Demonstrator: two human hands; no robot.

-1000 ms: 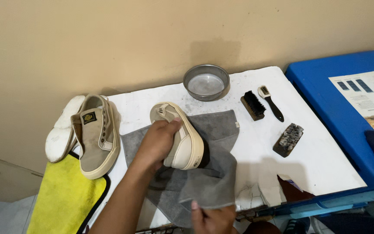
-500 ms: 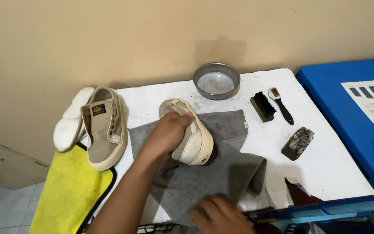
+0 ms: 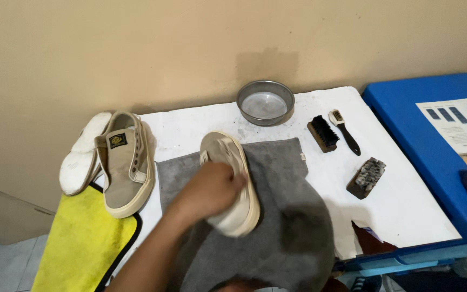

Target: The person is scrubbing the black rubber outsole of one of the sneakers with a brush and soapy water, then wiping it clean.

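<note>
Resting on its side on a grey towel [image 3: 287, 216], a beige shoe [image 3: 231, 178] is being clamped by the left hand [image 3: 212, 189], the fingers being curled over its upper. Only a sliver of the right hand [image 3: 244, 284] is being shown at the bottom edge, near the towel's front; whether it is spread or closed cannot be told. Judged from this, the shoe could be tipped off the towel if the hold is loosened, and the metal bowl [image 3: 265, 103] behind could be knocked. The white table [image 3: 395, 200] is being shared with 3 brushes [image 3: 325, 132], a second shoe [image 3: 125, 162] and a yellow cloth [image 3: 82, 243]. A beige wall is being faced; a blue surface [image 3: 406, 103] is standing to the right.
</note>
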